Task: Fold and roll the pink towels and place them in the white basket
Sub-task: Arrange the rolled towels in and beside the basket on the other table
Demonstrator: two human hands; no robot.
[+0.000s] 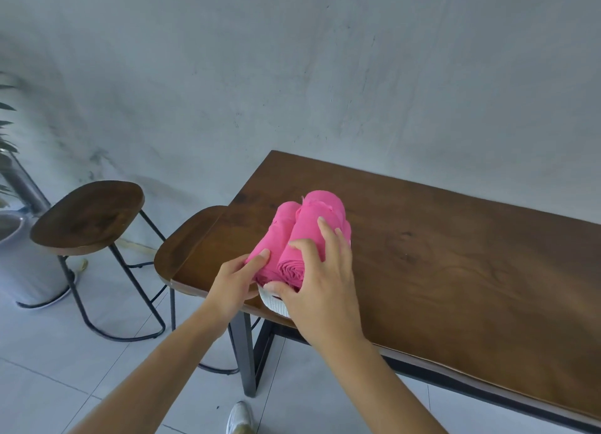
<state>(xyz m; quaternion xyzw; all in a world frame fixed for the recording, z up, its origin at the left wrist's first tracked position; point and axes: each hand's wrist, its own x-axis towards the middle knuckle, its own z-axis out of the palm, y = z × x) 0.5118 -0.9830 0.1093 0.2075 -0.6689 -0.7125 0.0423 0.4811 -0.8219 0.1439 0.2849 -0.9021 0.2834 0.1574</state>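
Observation:
Two rolled pink towels lie side by side in the white basket (274, 303), which sits near the left front corner of the wooden table (439, 271). Only the basket's near rim shows below the rolls. The right roll (312, 228) lies under my right hand (320, 280), whose fingers spread over its top while the thumb touches its spiral end. My left hand (239, 279) holds the near end of the left roll (276, 235), thumb on top.
Two wooden stools with black metal legs stand left of the table, one (87, 215) farther out, one (185, 238) tucked at the table's end. A potted plant in a pale pot (19, 254) stands at the far left. A grey wall runs behind.

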